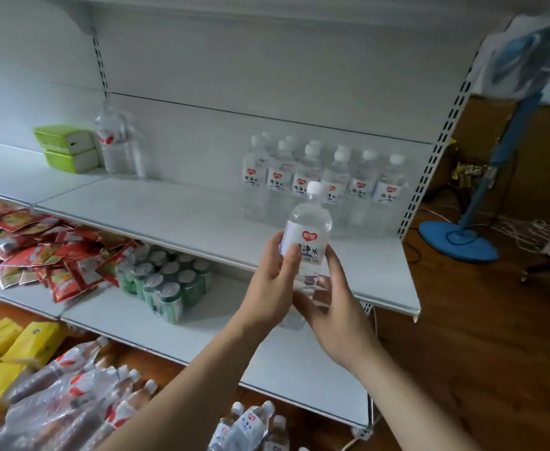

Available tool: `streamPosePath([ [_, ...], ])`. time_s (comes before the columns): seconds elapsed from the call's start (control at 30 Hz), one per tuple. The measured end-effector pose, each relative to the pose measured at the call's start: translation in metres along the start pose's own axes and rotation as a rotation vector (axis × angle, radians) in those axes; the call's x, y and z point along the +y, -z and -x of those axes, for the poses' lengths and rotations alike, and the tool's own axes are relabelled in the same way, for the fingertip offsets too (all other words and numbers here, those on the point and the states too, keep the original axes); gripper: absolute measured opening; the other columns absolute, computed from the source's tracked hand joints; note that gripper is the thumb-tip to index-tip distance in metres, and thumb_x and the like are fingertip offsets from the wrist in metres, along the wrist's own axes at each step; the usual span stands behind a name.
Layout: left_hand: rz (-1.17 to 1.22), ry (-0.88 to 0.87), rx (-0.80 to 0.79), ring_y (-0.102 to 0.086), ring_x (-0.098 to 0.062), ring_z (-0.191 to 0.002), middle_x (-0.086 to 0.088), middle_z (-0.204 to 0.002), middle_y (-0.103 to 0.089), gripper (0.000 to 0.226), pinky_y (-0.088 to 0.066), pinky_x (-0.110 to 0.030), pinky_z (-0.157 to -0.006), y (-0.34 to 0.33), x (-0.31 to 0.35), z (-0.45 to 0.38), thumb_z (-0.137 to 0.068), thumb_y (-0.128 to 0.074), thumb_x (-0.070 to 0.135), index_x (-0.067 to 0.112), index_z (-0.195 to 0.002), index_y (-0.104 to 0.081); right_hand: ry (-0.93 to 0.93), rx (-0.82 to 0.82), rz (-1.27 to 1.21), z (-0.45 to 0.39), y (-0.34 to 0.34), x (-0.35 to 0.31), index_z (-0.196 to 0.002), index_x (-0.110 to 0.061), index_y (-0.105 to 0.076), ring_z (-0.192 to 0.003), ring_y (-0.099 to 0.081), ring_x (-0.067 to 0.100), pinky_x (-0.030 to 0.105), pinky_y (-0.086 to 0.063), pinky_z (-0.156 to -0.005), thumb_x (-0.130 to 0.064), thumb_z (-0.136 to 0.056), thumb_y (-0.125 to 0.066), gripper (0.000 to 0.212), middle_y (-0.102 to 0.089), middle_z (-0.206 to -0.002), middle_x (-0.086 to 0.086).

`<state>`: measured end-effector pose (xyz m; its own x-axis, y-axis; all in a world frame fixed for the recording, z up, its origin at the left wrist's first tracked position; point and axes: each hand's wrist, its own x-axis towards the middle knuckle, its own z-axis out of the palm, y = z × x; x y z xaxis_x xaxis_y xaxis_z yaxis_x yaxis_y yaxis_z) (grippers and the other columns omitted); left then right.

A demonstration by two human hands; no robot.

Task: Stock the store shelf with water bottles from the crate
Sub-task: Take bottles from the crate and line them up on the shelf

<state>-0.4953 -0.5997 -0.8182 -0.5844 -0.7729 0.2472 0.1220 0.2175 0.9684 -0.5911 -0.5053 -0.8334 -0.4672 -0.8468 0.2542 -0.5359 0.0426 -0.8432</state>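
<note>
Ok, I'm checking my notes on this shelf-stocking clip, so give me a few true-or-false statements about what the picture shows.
1. Both hands hold the water bottle: the left hand and the right hand. True.
2. The held bottle has no cap. False: it has a white cap.
3. A group of bottles stands on the shelf behind it. True.
4. The green cans sit on the same shelf as those bottles. False: they sit one shelf lower.
</note>
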Motion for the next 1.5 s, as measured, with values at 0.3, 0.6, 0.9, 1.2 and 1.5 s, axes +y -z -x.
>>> streamPosePath([
  [0.3, -0.111, -0.119, -0.126, -0.055, 0.009, -0.117, 0.014, -0.131, -0.061, 0.042, -0.042, -0.013, -0.097, -0.065, -0.002, -0.078, -0.106, -0.038, 0.040, 0.028, -0.146, -0.041, 0.003, 0.210, 0.119, -0.063, 0.052, 0.047, -0.154, -0.046, -0.006, -0.129, -0.054, 0.020, 0.034, -0.046, -0.099, -0.033, -0.092, -0.068, 0.089, -0.054, -0.143, 0.004],
  [0.6, -0.443, -0.186, -0.085, -0.051, -0.008, -0.125, 0.010, -0.139, -0.054, 0.037, -0.041, -0.021, -0.099, -0.083, -0.053, -0.139, -0.105, -0.046, 0.028, 0.028, -0.142, -0.049, -0.044, 0.296, 0.239, -0.126, 0.061, 0.105, -0.157, -0.036, -0.005, -0.129, -0.054, 0.026, 0.037, -0.047, -0.100, -0.024, -0.093, -0.068, 0.091, -0.052, -0.147, 0.002],
  [0.9, -0.738, -0.225, -0.042, -0.004, -0.022, -0.153, 0.010, -0.167, 0.011, 0.056, -0.024, -0.043, -0.117, -0.087, -0.097, -0.173, -0.106, -0.038, 0.036, 0.033, -0.158, -0.018, -0.026, 0.403, 0.341, -0.183, 0.059, 0.133, -0.158, -0.033, 0.000, -0.120, -0.058, 0.033, 0.044, -0.052, -0.091, -0.029, -0.098, -0.060, 0.085, -0.049, -0.149, 0.008],
  [1.2, -0.691, -0.297, 0.002, -0.023, -0.028, -0.144, 0.005, -0.168, -0.004, 0.049, -0.028, -0.037, -0.111, -0.082, -0.104, -0.177, -0.106, -0.038, 0.024, 0.028, -0.155, -0.033, -0.156, 0.386, 0.461, -0.200, 0.056, 0.137, -0.159, -0.021, 0.001, -0.111, -0.062, 0.036, 0.032, -0.044, -0.076, -0.035, -0.103, -0.048, 0.076, -0.053, -0.142, 0.020],
  [1.5, -0.634, -0.143, -0.025, -0.031, -0.030, -0.143, -0.007, -0.163, -0.021, 0.047, -0.032, -0.037, -0.114, -0.077, -0.096, -0.162, -0.104, -0.043, 0.022, 0.020, -0.151, -0.041, -0.160, 0.345, 0.509, -0.144, 0.041, 0.110, -0.153, -0.008, -0.027, -0.130, -0.045, 0.034, 0.041, -0.040, -0.102, -0.027, -0.101, -0.053, 0.061, -0.039, -0.147, 0.016],
])
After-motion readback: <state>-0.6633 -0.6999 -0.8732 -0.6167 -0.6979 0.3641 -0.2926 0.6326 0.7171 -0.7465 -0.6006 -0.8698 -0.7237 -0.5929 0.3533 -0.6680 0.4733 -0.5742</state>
